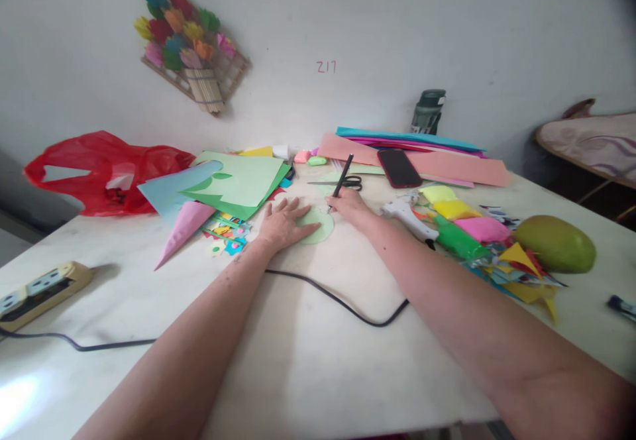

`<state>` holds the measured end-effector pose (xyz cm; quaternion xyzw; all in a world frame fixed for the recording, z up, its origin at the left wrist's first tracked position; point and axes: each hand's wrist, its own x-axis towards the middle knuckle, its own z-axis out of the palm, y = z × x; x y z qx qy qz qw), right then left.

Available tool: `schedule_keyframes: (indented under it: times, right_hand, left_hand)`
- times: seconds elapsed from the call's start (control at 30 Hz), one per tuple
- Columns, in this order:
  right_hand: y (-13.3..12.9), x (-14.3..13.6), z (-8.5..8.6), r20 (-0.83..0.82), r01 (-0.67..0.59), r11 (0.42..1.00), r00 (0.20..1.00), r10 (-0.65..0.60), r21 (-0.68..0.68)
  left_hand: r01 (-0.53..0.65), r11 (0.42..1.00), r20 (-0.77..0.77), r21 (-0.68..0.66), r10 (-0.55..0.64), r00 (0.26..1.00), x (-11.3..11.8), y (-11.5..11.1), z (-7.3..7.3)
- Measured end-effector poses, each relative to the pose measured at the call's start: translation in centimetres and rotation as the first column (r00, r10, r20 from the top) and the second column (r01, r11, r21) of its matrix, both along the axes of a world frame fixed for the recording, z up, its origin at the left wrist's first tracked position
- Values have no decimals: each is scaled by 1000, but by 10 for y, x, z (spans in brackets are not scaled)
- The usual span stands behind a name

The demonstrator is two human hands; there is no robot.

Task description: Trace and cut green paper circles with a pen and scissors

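A round piece of light green paper (320, 228) lies on the white table (308, 354). My left hand (284, 223) rests flat beside it, fingers spread, with the thumb and a finger over its left edge. In my right hand (348, 203) is a slim black pen (344, 173), its tip close to the paper's upper right edge. Just beyond the right hand lie scissors (352, 183) with black handles. A pink paper cone (185, 229) and small coloured paper cut-outs (231, 234) are left of my left hand.
A glue gun (410, 220), bright clay packets (460, 218) and a green mango-like fruit (555, 243) stand to the right. A phone (399, 167) lies on stacked coloured paper. Green sheets (243, 178), a red plastic bag (104, 162) and a power strip (47, 291) are leftward. A black cord (342, 306) crosses the table.
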<state>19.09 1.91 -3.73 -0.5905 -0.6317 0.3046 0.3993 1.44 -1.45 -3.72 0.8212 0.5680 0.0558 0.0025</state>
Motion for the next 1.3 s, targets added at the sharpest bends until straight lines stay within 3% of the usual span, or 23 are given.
schedule_keyframes:
  times: [0.3,0.43,0.57,0.67,0.9,1.1,1.3]
  right_hand:
    - [-3,0,2,26,31,999,999,-31,10]
    - [-4,0,3,-26,106,994,994,-105,24]
    - [5,2,-8,-215,144,983,970,-116,118]
    - [11,2,-17,-264,127,976,961,-78,175]
    - [-6,-8,-8,-88,90,986,993,-78,141]
    - [-13,-14,-6,106,9,980,994,-31,201]
    - [-2,-13,-14,-50,-66,956,995,84,287]
  left_hand:
    - [-6,1000,-4,26,6,1000,0,-2,1]
    - [-60,998,-10,32,61,998,6,-7,3]
    - [-159,966,-25,202,168,986,16,-17,7]
    - [-188,935,1,301,197,980,16,-20,11]
    - [38,974,0,224,-39,999,-3,-7,8]
    - [-38,957,51,288,25,998,6,-13,12]
    - [-124,928,52,350,113,992,13,-20,15]
